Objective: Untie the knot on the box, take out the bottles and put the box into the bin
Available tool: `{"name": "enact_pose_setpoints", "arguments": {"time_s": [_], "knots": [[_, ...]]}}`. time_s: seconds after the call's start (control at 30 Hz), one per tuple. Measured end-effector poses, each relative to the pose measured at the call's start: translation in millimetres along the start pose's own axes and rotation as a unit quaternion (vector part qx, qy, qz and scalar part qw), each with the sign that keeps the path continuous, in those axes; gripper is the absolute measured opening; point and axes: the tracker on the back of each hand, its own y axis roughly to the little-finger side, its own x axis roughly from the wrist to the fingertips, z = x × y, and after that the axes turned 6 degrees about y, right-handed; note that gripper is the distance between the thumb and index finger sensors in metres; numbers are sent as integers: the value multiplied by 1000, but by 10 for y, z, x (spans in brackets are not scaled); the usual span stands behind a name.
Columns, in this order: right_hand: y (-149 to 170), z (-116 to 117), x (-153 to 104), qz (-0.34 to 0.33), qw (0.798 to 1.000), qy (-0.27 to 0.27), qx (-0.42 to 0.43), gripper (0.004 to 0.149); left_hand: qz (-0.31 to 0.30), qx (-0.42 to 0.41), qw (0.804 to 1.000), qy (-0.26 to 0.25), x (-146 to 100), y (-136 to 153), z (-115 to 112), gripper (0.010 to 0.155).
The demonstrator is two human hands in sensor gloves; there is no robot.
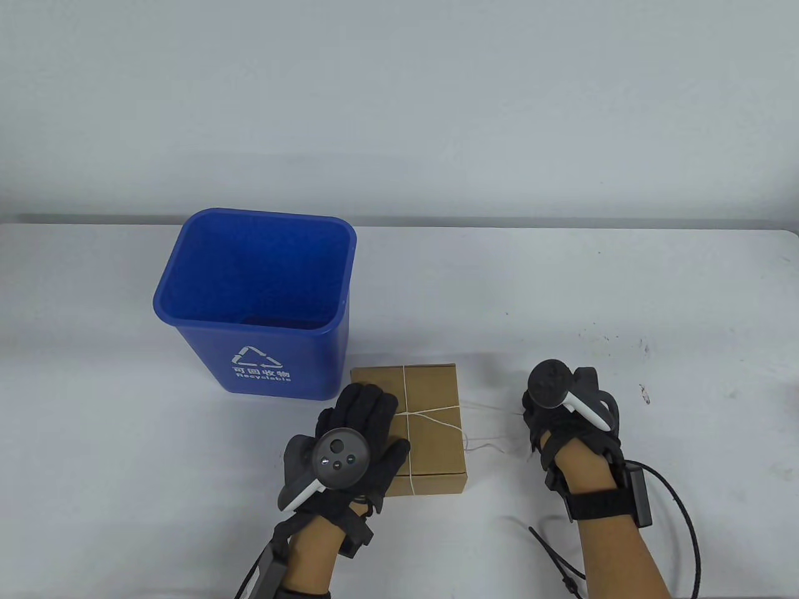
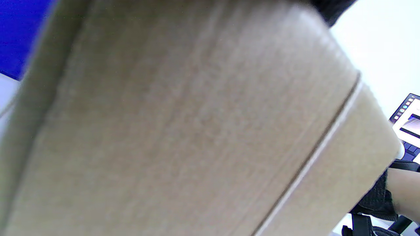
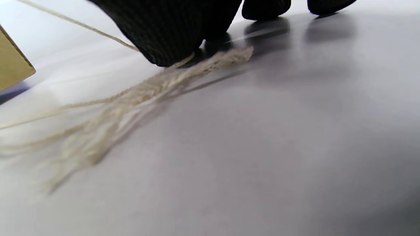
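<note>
I'm on the untying step. My left hand [image 1: 352, 437] lies flat, fingers straight, pressing the one cardboard box [image 1: 431, 399] near the right of the one blue bin [image 1: 206, 274] on the table [image 1: 562, 281]. My right hand [image 1: 565, 409] pinches the string [image 1: 484, 409] end, right of the box. Next, I judge, pull rightward till the knot slips. No bottles show.

Your flat brown cardboard box [image 1: 431, 424] lies closed, crossed by thin pale string [image 1: 431, 412] (loose ends trail right), just in front of the open blue plastic recycling bin [image 1: 262, 312].
</note>
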Motion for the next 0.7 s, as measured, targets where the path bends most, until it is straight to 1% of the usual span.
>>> {"name": "enact_pose_setpoints", "arguments": {"time_s": [0.17,0.3,0.37,0.5,0.6,0.7], "knots": [[34,-32,-8,10,1000,-6,10,39,-1,-3,1000,-1,-5,3,4,78],[8,-158,-67,-5,999,4,48,47,-1,-4,1000,0,-5,3,5,78],[-66,-275,-126,-32,996,44,74,46,-1,-4,1000,0,-5,4,6,78],[-315,-439,-261,-103,983,84,123,45,-1,-5,1000,1,-5,4,6,78],[-557,-481,-362,-154,976,82,129,48,-1,-5,1000,1,-4,5,6,78],[-726,-475,-433,-184,972,70,129,53,-2,-6,1000,1,-5,5,9,78]]}}
